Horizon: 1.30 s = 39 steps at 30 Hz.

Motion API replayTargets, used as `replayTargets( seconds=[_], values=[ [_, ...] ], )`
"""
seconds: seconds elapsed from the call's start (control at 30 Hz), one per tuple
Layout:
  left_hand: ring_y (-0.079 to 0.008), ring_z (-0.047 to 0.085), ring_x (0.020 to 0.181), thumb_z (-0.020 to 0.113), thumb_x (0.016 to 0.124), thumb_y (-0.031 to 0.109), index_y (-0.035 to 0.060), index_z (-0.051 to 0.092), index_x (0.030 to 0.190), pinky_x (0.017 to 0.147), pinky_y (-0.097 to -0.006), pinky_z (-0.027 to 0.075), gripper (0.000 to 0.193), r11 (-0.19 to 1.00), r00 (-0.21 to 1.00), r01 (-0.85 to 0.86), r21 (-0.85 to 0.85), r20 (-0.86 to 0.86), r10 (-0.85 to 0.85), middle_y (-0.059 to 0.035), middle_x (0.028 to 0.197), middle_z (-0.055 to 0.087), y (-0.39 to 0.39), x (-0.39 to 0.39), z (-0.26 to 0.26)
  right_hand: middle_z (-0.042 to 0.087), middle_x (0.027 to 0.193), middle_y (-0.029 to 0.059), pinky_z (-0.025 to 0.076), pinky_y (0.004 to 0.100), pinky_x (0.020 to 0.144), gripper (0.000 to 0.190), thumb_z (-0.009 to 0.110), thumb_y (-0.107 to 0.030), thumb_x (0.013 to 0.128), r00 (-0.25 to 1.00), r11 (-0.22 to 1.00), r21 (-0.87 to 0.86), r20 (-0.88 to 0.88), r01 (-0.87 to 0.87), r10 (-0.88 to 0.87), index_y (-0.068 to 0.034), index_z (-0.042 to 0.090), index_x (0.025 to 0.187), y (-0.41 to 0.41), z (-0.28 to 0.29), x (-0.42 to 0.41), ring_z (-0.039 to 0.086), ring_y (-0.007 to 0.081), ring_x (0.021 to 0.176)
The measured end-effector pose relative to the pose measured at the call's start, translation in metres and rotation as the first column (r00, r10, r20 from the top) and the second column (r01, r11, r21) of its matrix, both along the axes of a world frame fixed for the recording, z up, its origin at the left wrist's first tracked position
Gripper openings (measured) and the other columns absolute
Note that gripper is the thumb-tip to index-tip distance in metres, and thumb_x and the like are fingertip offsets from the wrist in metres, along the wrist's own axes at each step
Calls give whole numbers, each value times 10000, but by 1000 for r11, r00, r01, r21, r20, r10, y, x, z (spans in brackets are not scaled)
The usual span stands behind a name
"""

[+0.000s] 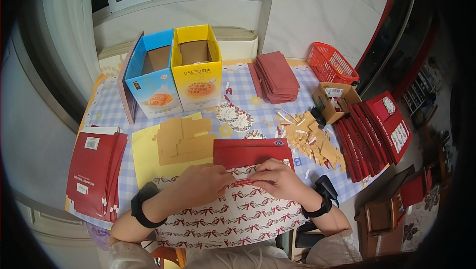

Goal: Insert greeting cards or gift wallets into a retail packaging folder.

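Before me lies a white printed sheet (238,220) with rows of garland and red bows, its lower part over the table's front edge. My left hand (208,182) rests on its upper part, fingertips at the left end of a small red strip with white writing (243,182). At the strip's right end are the thumb and fingers of my right hand (274,178), pinched close together. Whether either hand grips the strip cannot be told. Just beyond the sheet lie red card folders (249,150). To their left, tan card pieces (182,140) sit on yellow paper (143,153).
Red printed wallets (96,172) are stacked at left, more (366,139) at right. Blue (158,86) and yellow (197,83) boxes stand at the back, near dull red envelopes (279,77). Tan scraps (308,135), a small carton (336,99) and a red basket (331,62) are at right.
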<state>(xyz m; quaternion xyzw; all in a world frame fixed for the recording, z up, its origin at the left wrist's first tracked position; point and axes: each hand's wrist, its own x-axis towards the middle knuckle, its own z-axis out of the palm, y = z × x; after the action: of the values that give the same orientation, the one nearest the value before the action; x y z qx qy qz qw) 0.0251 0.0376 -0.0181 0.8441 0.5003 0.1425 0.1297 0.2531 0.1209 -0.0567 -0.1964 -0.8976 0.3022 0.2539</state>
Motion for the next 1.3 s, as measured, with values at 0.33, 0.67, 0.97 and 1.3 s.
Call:
replayTargets(
  seconds=[0.33,0.67,0.97,1.3],
  values=[
    [-181,595,890,662,724,128,249,621,1104,626,-298,531,401,999,987,32,29,-161,-27,-1,965,577,-3,6,-2,591,848,38,481,304,730,228,738,-80,721,1000,1000,5,6,-6,6,-112,714,946,0,0,0,584,199,830],
    [-183,566,836,656,690,105,268,600,1162,616,-277,519,502,991,978,80,109,-201,-57,-15,898,534,-4,8,-13,577,859,42,476,303,719,222,739,-92,725,1000,1000,-18,3,-9,9,-110,713,945,0,-2,-1,576,199,825],
    [-161,531,749,628,679,102,265,630,1120,574,-248,482,470,972,975,109,207,-215,-63,-7,850,517,-3,10,-18,571,866,52,473,314,733,206,735,-110,730,999,1000,23,38,-17,16,-102,709,934,1,-4,-2,573,217,834],
    [-154,530,756,621,689,99,267,626,1112,575,-259,469,455,966,968,104,235,-247,-44,7,840,512,-6,11,-18,575,893,60,472,329,761,213,734,-112,732,999,999,19,33,-31,30,-97,698,941,1,-6,-2,575,232,851]
  ],
)
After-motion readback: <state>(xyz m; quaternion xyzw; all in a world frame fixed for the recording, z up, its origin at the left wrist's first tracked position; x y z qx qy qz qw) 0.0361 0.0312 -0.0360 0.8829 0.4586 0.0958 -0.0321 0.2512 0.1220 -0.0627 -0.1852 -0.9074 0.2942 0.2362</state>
